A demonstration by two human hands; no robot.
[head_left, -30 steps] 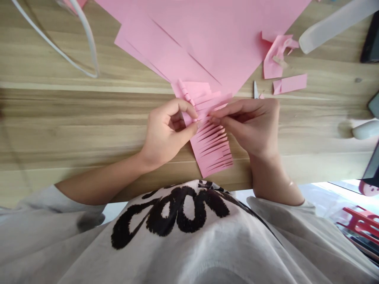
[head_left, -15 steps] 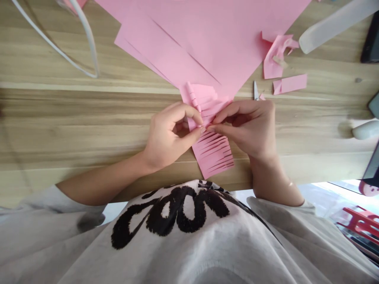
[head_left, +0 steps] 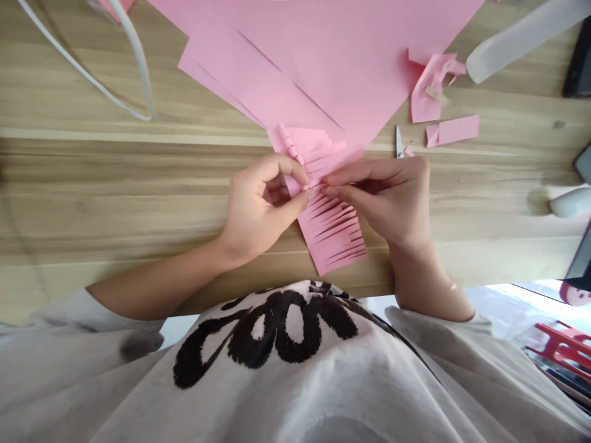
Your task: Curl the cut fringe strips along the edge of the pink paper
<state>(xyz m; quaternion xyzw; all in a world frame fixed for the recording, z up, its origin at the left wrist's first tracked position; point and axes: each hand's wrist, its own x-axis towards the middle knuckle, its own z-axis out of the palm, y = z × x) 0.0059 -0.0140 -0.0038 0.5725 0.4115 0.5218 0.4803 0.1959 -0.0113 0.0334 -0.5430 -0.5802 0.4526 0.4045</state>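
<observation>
A pink paper strip (head_left: pixel 329 245) with a fringe cut along its right side slants between my two hands. Several of its upper fringe strands are rolled into small curls (head_left: pixel 290 144) along the left edge. My left hand (head_left: pixel 263 206) pinches the strip's left edge between thumb and forefinger. From the other side, my right hand (head_left: pixel 390 197) pinches fringe strands close to my left fingertips. The fingers hide part of the strip's middle. Below my hands the strands lie straight and flat.
Large pink paper sheets (head_left: pixel 341 61) lie beyond the strip on the wooden table (head_left: pixel 115 203). To the right are crumpled pink scraps (head_left: pixel 427 92), a small pink piece (head_left: pixel 455 130) and a scissors tip (head_left: pixel 399 141). A white cable (head_left: pixel 143 74) loops at upper left.
Both hands' fingertips have shifted slightly up and left along the strip. Its upper end has swung left, and more of the lower fringe shows.
</observation>
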